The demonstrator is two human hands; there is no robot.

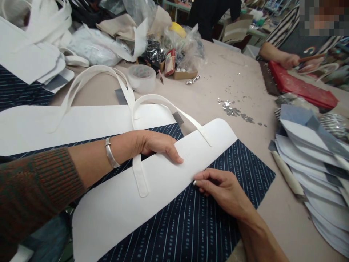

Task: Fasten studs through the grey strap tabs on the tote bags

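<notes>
As my left hand (162, 145) holds the far edge of the bag (170, 183) on the table (212, 72), my right hand (225, 189) pinches a tiny white bit (194, 182), which could drop if I squeeze loosely.

Your beige worktable (215, 74) carries a white-and-navy bag panel (114, 196) nearest you and a similar panel (95, 120) just behind it. Beyond lie a clear tape roll (145, 84), a small cardboard box (185, 75) and scattered silvery pieces (231, 110); fanned white panels (313, 171) lie at right.
</notes>
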